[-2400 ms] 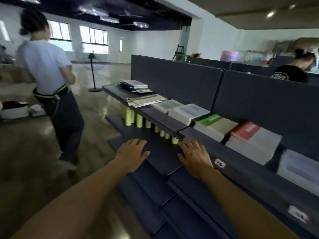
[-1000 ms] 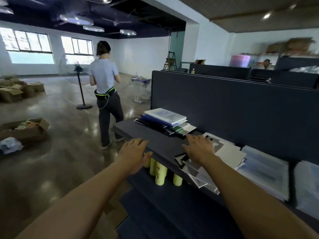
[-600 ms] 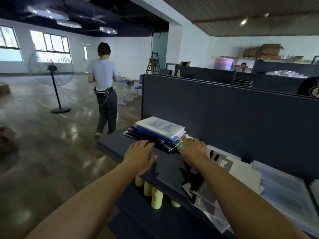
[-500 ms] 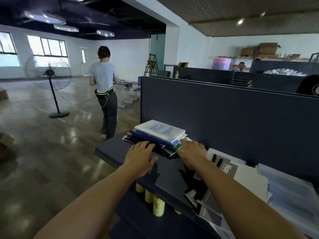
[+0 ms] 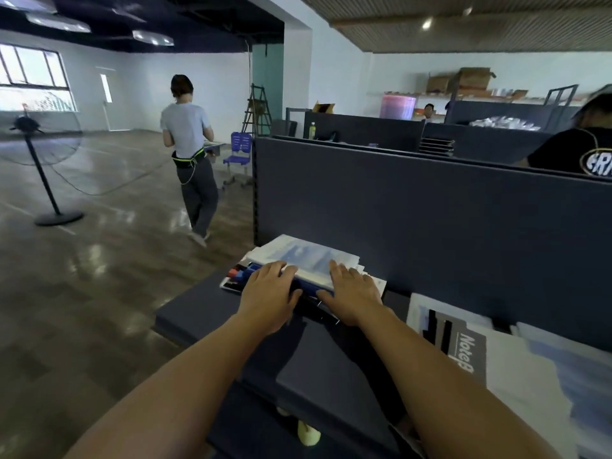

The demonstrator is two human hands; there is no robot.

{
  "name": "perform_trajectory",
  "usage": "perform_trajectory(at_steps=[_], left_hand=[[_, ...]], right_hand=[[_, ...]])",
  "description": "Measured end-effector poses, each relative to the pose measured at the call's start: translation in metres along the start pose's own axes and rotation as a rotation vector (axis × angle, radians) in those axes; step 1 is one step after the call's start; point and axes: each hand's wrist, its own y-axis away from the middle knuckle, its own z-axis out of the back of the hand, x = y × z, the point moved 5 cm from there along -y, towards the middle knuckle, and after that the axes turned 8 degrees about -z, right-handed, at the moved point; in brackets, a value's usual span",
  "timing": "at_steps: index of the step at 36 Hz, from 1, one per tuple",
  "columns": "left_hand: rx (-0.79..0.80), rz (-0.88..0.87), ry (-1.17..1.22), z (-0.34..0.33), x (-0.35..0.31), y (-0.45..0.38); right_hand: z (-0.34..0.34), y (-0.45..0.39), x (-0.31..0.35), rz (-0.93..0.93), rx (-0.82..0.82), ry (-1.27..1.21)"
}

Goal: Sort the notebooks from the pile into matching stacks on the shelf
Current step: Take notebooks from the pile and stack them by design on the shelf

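Observation:
A mixed pile of notebooks lies at the left end of the dark shelf; its top book has a pale blue-and-white cover. My left hand lies flat at the pile's front edge, fingertips touching the books. My right hand lies on the pile's right front corner, fingers straight on the top cover. Neither hand holds anything. To the right sit a grey-and-white notebook stack and a pale blue stack.
A dark back panel rises behind the shelf. Yellow cylinders stand on the lower shelf. A person walks on the shiny floor at left, past a standing fan. Another person in a black shirt is behind the panel.
I have walked left along the shelf, past the sorted stacks. Both hands have moved forward from the shelf's bare surface onto the mixed pile.

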Motion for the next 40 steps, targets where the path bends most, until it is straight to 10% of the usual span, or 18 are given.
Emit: perform_trajectory(at_steps=[16,26,40], left_hand=[[-0.025,0.062,0.184,-0.002,0.012,0.000],[-0.051,0.091,0.363,-0.008,0.015,-0.001],[-0.101,-0.035,0.546,0.002,-0.027,0.002]], right_hand=[[0.007,0.042,0.030,0.012,-0.432,0.160],[0.007,0.035,0.006,0.054,-0.051,0.002],[0.017,0.067,0.004,-0.016,-0.174,0.111]])
